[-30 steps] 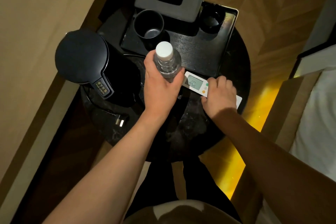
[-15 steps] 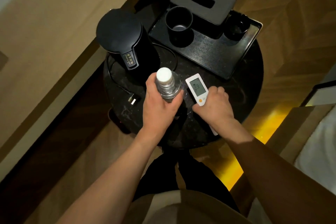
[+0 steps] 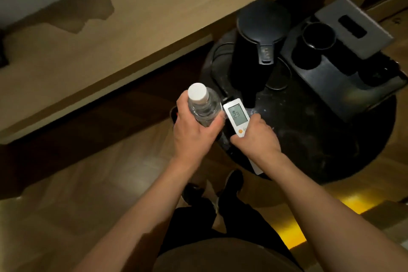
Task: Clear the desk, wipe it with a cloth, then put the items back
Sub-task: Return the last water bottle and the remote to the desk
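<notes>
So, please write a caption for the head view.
Left hand holds water bottle, right hand holds remote.

Bottle (image 3: pixel 204 108) showing clear with white cap, remote (image 3: pixel 237 117) white with orange button, kettle (image 3: pixel 259 35) and tray (image 3: pixel 344 86) black
</notes>
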### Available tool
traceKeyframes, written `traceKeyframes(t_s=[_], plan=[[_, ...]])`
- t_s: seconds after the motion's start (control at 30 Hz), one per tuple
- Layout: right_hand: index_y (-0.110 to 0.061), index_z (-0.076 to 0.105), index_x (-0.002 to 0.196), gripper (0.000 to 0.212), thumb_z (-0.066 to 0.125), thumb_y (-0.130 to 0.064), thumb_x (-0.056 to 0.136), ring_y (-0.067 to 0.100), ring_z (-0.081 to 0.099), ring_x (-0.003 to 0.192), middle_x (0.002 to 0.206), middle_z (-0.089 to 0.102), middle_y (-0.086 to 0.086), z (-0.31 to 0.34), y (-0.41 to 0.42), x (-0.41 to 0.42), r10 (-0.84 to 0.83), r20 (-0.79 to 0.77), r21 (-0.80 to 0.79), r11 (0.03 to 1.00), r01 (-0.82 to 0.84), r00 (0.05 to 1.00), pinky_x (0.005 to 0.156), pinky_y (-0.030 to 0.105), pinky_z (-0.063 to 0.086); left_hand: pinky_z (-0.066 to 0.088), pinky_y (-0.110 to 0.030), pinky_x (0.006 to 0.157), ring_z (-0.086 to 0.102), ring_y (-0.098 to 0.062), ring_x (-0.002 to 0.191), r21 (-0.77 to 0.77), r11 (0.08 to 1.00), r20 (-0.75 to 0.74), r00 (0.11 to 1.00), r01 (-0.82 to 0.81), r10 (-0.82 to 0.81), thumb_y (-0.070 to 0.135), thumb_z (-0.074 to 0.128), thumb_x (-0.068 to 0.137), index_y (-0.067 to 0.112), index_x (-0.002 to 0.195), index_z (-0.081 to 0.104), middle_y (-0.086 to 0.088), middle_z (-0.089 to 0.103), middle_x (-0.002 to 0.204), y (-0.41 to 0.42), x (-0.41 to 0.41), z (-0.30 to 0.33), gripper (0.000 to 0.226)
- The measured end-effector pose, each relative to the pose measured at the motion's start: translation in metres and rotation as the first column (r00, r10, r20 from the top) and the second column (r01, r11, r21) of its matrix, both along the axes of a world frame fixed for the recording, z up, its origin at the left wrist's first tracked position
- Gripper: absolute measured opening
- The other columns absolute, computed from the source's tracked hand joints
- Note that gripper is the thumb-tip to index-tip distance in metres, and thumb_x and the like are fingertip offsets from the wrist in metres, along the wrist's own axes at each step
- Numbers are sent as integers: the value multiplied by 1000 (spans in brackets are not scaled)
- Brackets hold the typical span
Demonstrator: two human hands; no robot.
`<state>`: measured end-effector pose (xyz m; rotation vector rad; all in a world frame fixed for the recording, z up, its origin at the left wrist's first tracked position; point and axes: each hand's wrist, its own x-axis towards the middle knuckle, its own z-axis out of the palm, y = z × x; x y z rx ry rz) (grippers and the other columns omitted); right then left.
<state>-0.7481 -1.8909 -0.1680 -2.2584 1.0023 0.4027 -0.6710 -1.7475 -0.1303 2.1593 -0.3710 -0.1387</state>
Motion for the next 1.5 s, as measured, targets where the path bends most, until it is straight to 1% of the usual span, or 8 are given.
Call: traceKeyframes(t_s=[0.27,0.43,0.57,0.7,0.93,1.17,1.37,1.5], plan=[[-19,37,119,68,77,-47,72,29,60,109,120,57,8,37,131,77,293,138,-30,956,-292,946,77,39,56,42,0,83,45,21,116,-103,933,64,934,-345,352,62,74,74,43,140,25,38,44,120,149,27,30,85],[-26,30,102,58,78,-45,76,26,63,104,115,60,6,61,229,103,475,210,-118,880,-460,855,55,25,43,46,-10,92,52,2,122,-184,828,93,830,-529,551,57,75,73,37,139,29,22,49,127,245,20,59,82],[-24,32,100,54,75,-46,76,29,62,106,115,60,8,78,300,112,598,209,-111,800,-589,774,70,38,56,39,5,81,49,17,115,-234,713,108,711,-661,695,57,73,71,58,127,24,30,46,120,311,2,80,75],[-24,33,100,48,72,-42,78,28,61,102,111,58,6,87,363,113,694,232,-105,715,-692,682,75,42,57,39,5,81,52,13,114,-277,600,115,594,-750,796,49,77,76,35,137,32,25,51,120,374,-21,90,77],[-26,29,103,57,73,-53,78,19,57,96,102,49,-3,93,478,107,828,257,-82,533,-842,499,78,38,55,57,-25,84,65,-6,102,-325,417,74,417,-849,906,54,72,70,20,134,46,8,63,113,470,-52,101,76],[-26,34,106,57,77,-46,75,14,57,88,101,51,-6,90,603,87,912,284,-63,327,-943,298,70,31,53,46,-5,77,58,17,99,-268,216,127,188,-939,974,46,82,72,57,118,30,29,56,105,570,-97,94,70],[-22,40,107,55,77,-40,71,18,62,93,106,56,-2,93,685,72,928,312,-51,232,-971,205,77,39,57,37,7,76,52,25,101,-236,133,191,88,-963,978,59,75,69,41,128,38,28,56,114,648,-127,85,72],[-15,43,116,57,76,-37,74,22,61,100,107,52,0,94,726,77,947,288,-79,174,-982,145,83,43,57,39,5,74,51,16,107,-216,105,228,55,-971,972,56,74,70,35,133,36,25,52,120,691,-126,80,76]])
